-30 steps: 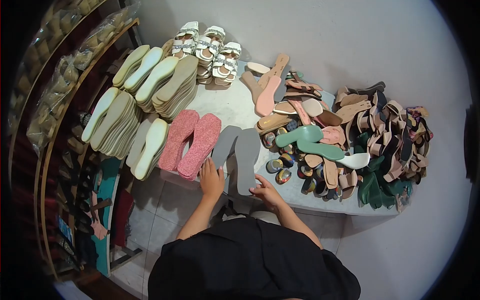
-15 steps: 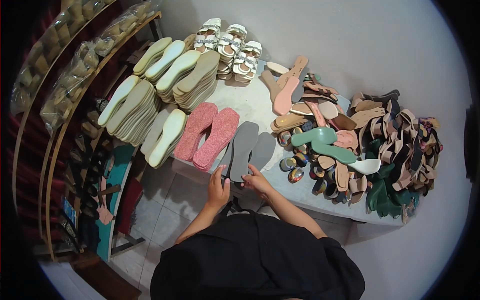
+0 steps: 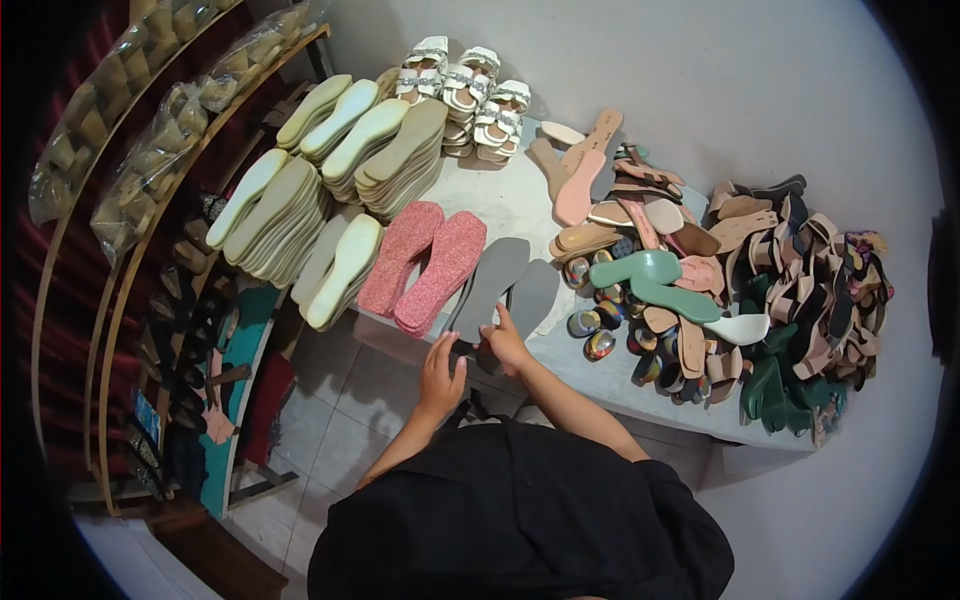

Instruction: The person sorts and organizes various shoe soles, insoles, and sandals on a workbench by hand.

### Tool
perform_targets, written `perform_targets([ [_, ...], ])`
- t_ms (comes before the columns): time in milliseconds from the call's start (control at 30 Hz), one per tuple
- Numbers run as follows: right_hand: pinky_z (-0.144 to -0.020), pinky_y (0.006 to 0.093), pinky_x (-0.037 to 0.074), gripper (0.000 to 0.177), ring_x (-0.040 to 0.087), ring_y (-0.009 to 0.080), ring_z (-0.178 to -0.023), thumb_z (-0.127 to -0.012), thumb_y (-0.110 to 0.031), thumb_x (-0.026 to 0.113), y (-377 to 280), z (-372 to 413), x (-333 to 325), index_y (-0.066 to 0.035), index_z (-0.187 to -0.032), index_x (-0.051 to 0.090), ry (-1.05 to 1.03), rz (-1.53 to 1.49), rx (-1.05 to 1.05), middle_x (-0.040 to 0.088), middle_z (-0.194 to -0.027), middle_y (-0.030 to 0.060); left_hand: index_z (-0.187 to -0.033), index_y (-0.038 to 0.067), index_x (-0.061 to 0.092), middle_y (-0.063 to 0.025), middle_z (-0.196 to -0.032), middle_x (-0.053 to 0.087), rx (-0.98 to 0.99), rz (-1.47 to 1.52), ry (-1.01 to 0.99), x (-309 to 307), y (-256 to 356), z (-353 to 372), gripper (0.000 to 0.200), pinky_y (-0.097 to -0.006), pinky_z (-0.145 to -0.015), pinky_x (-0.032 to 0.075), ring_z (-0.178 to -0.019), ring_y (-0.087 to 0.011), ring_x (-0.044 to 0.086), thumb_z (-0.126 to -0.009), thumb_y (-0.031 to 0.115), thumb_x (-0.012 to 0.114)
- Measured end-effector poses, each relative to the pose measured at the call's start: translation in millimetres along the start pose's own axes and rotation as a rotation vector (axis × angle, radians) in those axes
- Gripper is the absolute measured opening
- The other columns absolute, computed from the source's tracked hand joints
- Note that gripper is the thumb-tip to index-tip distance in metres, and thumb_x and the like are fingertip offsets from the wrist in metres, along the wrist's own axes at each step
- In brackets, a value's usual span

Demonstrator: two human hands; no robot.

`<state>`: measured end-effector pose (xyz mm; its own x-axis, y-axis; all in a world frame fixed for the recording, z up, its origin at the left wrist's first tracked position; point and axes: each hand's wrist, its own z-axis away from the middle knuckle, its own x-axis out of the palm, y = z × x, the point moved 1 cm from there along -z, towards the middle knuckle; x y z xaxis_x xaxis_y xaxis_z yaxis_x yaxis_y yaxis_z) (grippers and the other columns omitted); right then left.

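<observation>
Grey shoe soles lie at the front edge of the table, one grey sole [image 3: 497, 270] overlapping a second grey sole [image 3: 537, 287] on its right. My right hand [image 3: 507, 345] grips the near, narrow end of the overlapping sole, with the index finger along its right edge. My left hand [image 3: 438, 382] is just left of that same end, fingers stretched and thumb apart, fingertips right at the edge of the sole. Immediately to the left lie two piles of speckled pink soles, a left pile [image 3: 403, 250] and a right pile [image 3: 447, 265].
Stacks of cream soles [image 3: 285, 215] fill the left of the table [image 3: 490, 200]. White sandals [image 3: 470, 85] stand at the back. A heap of mixed sandals [image 3: 790, 280] and green soles [image 3: 640, 268] covers the right side. Curved shelves [image 3: 120, 230] rise at the left.
My right hand has moved up a little over the near end of the grey sole. The left hand's fingers have loosened from its edge. The view has shifted slightly.
</observation>
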<state>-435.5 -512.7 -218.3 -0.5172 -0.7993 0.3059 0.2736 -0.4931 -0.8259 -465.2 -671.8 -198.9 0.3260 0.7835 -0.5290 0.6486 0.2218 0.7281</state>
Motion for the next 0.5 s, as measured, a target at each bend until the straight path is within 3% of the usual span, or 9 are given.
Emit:
perform_targets([
  [333, -0.069, 0.0316, 0.051, 0.083, 0.057, 0.0159, -0.078, -0.085, 0.000, 0.052, 8, -2, 5, -0.020, -0.147, 0.000, -0.114, 0.037, 0.041, 0.055, -0.099, 0.0115, -0.127, -0.003, 0.044, -0.0192, -0.124, 0.052, -0.011, -0.042, -0.028, 2, 2, 0, 0.044, -0.0421, -0.101, 0.034, -0.120, -0.0364, 0.044, -0.086, 0.010, 0.051],
  [500, -0.065, 0.0258, 0.046, 0.070, 0.057, 0.0140, -0.078, -0.084, -0.010, 0.055, -16, -4, -1, -0.011, -0.144, 0.020, -0.141, 0.290, 0.144, 0.056, -0.096, 0.0072, -0.129, -0.002, 0.042, -0.0201, -0.129, 0.048, -0.007, -0.137, -0.167, 9, 2, -6, 0.044, -0.0425, -0.103, 0.031, -0.124, -0.0366, 0.040, -0.088, 0.010, 0.046],
])
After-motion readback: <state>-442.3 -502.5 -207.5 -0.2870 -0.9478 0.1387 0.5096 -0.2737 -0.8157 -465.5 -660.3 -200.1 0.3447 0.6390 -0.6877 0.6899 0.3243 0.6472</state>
